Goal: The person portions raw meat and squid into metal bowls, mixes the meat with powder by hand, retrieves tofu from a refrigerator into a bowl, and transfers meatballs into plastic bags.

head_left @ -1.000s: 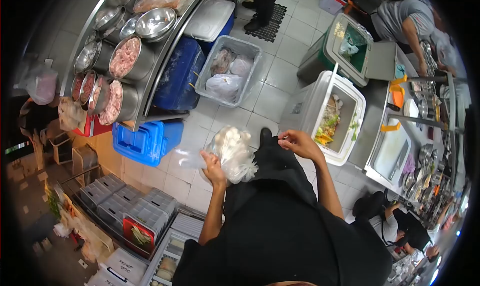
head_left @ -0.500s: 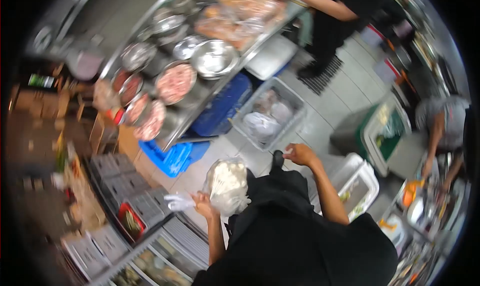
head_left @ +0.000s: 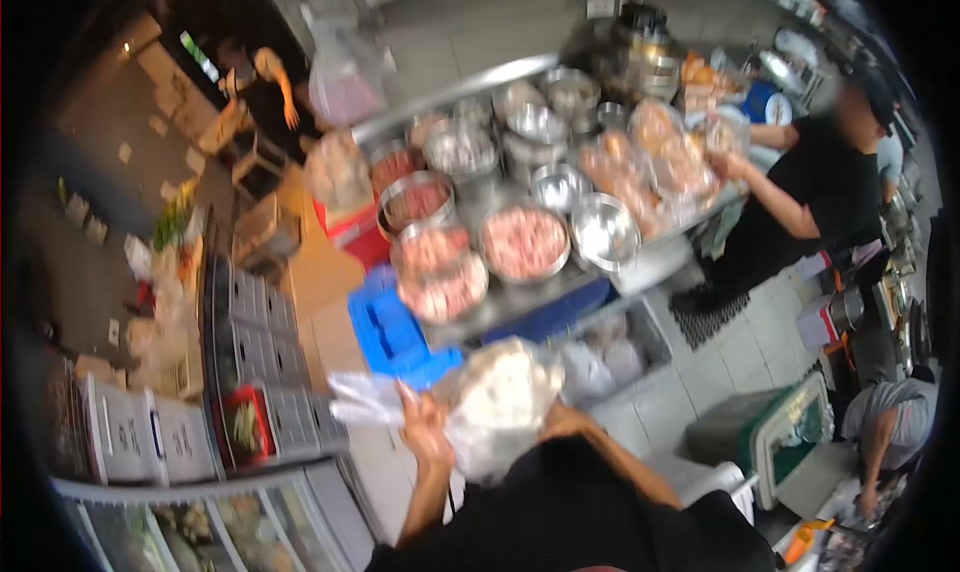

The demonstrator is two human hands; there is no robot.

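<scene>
A clear plastic bag [head_left: 500, 397] filled with whitish lumps hangs in front of my body, above the floor. My left hand [head_left: 427, 432] is closed on the left side of the bag, and its knotted or loose end [head_left: 365, 397] sticks out past my fingers. Against the bag's right side rests my right hand [head_left: 565, 422], with its fingers partly hidden and blurred. What the white lumps are I cannot make out. Just beyond the bag stands a grey plastic crate [head_left: 655, 342] with bagged items inside.
Ahead is a steel table [head_left: 510, 297] with bowls of pinkish raw meat [head_left: 525, 242] and bagged orange food [head_left: 650, 157]. A co-worker [head_left: 810, 182] handles those bags. A blue plastic crate [head_left: 385, 322] lies by the table. At right are a green-and-white bin [head_left: 765, 442] and another person [head_left: 890, 422].
My right hand has come from the right, where it was empty, to the bag's side. The view has turned toward the steel table, and the bag is higher in front of me.
</scene>
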